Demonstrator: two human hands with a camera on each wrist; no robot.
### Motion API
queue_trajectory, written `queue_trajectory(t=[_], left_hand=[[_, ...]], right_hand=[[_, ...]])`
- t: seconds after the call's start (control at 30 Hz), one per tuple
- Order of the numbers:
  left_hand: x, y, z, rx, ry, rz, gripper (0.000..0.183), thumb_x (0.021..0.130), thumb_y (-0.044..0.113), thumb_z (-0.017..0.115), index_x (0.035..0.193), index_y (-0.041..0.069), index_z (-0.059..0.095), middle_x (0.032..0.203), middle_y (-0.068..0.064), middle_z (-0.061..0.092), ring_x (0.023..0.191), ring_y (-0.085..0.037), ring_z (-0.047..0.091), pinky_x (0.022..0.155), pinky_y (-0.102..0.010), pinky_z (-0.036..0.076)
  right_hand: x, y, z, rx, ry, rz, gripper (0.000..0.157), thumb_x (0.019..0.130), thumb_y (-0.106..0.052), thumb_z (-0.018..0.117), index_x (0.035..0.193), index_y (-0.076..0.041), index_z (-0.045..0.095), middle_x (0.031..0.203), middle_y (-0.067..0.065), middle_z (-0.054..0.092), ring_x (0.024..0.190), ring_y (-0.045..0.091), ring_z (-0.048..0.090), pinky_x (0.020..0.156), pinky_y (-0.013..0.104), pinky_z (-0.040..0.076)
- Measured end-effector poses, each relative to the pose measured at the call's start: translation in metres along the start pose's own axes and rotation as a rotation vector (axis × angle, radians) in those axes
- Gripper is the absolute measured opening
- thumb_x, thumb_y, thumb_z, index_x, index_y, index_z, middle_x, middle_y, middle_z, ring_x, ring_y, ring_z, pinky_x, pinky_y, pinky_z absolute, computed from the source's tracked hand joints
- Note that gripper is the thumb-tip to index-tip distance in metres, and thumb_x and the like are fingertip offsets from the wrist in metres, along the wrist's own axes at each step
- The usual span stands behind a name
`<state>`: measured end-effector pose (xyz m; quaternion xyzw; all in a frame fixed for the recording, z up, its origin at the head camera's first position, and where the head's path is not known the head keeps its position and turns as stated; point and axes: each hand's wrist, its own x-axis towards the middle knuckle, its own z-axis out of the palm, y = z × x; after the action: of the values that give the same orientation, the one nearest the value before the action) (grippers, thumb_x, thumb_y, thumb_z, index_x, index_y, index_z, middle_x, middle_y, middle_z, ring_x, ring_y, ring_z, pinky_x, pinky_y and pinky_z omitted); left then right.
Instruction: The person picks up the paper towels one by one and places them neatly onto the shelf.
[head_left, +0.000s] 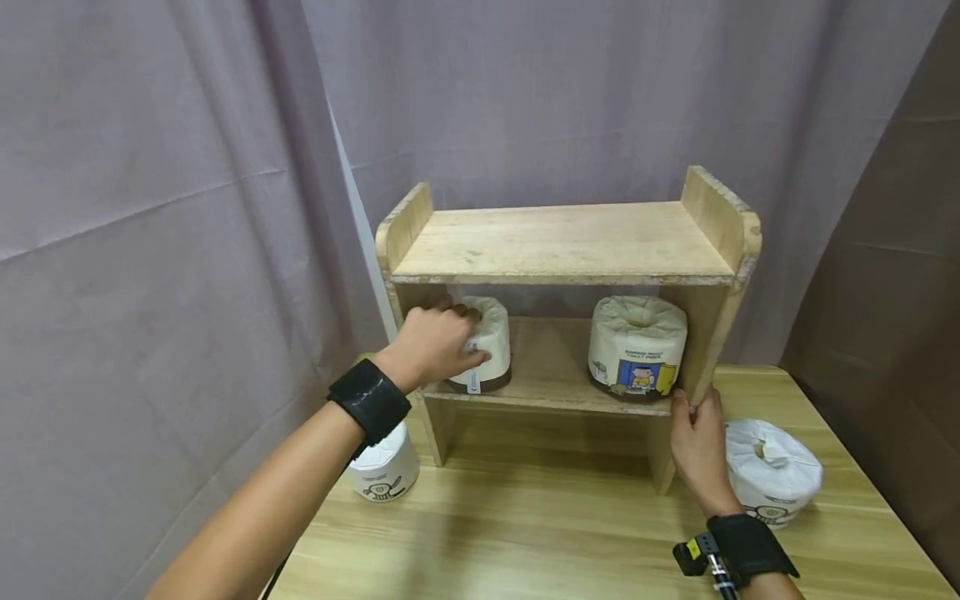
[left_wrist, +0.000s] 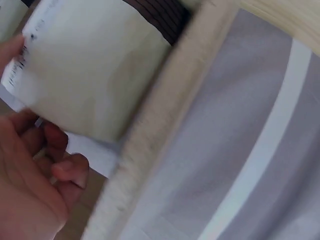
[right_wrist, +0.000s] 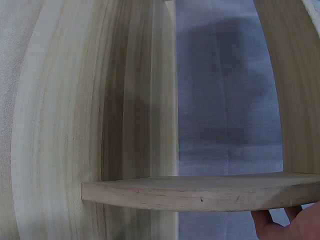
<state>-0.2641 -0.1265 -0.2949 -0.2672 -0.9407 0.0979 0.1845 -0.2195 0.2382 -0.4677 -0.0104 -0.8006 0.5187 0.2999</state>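
A small two-tier wooden shelf [head_left: 562, 242] stands on a wood-grain table. On its lower board, at the left end, sits a wrapped toilet roll [head_left: 491, 337] with a brown base band. My left hand [head_left: 435, 346] holds this roll from above, thumb at its front; in the left wrist view the hand [left_wrist: 35, 175] has some fingers curled by the roll's [left_wrist: 95, 70] edge. A second wrapped toilet roll [head_left: 637, 342], with a cartoon print, stands at the right end of that board. My right hand [head_left: 699, 450] grips the shelf's right side panel [right_wrist: 200, 195] near the lower board.
One white-wrapped toilet roll [head_left: 384, 467] stands on the table [head_left: 525, 533] left of the shelf, partly behind my left wrist. Another white roll [head_left: 780, 467] is right of my right hand. Grey curtains [head_left: 562, 100] hang behind and to the left.
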Motion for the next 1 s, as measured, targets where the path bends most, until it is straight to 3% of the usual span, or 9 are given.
queue_trajectory(t=[0.13,0.23,0.33,0.63,0.8,1.0], left_hand=[[-0.001,-0.012,-0.003,0.062,-0.031,0.106,0.057,0.095,0.06,0.07,0.13,0.016,0.07,0.119,-0.002,0.074,0.115,-0.025,0.065,0.081,-0.046,0.059],[-0.003,-0.021,-0.007,0.1,-0.043,0.181,0.056,0.096,0.056,0.07,0.134,0.015,0.068,0.127,-0.003,0.073,0.124,-0.026,0.063,0.101,-0.044,0.052],[-0.004,-0.027,-0.011,0.135,-0.052,0.241,0.053,0.096,0.048,0.072,0.136,0.013,0.067,0.131,-0.004,0.072,0.127,-0.028,0.061,0.11,-0.045,0.045],[-0.001,-0.029,-0.013,0.192,-0.072,0.335,0.053,0.091,0.027,0.081,0.14,0.013,0.064,0.134,-0.003,0.07,0.13,-0.029,0.056,0.109,-0.046,0.044],[0.0,-0.029,-0.019,0.196,-0.048,0.334,0.052,0.088,0.014,0.081,0.138,0.017,0.067,0.132,0.0,0.072,0.127,-0.027,0.058,0.11,-0.044,0.045],[0.001,-0.033,-0.026,0.132,-0.115,0.305,0.05,0.085,0.011,0.083,0.133,0.021,0.07,0.121,0.0,0.075,0.123,-0.027,0.06,0.108,-0.043,0.044]], right_hand=[[0.001,-0.002,0.0,-0.002,0.0,-0.002,0.04,0.111,-0.014,0.04,0.139,0.014,0.047,0.125,0.028,0.051,0.109,0.028,0.048,0.088,0.033,0.036],[0.001,-0.003,0.001,0.004,0.004,-0.006,0.04,0.111,-0.013,0.04,0.14,0.013,0.047,0.127,0.028,0.052,0.11,0.027,0.048,0.089,0.032,0.035],[0.002,-0.002,0.001,0.008,0.004,-0.007,0.041,0.111,-0.013,0.041,0.142,0.013,0.047,0.129,0.028,0.052,0.113,0.026,0.047,0.091,0.031,0.035],[0.002,0.002,-0.007,-0.016,0.003,-0.013,0.039,0.111,-0.014,0.04,0.14,0.011,0.048,0.129,0.027,0.051,0.112,0.026,0.048,0.087,0.03,0.037],[0.002,0.001,-0.008,-0.015,-0.003,-0.014,0.041,0.112,-0.015,0.039,0.141,0.012,0.047,0.128,0.028,0.051,0.113,0.029,0.048,0.087,0.031,0.037],[0.001,0.002,-0.001,-0.005,0.0,-0.008,0.037,0.111,-0.012,0.041,0.137,0.013,0.049,0.122,0.025,0.052,0.106,0.02,0.047,0.087,0.032,0.037]])
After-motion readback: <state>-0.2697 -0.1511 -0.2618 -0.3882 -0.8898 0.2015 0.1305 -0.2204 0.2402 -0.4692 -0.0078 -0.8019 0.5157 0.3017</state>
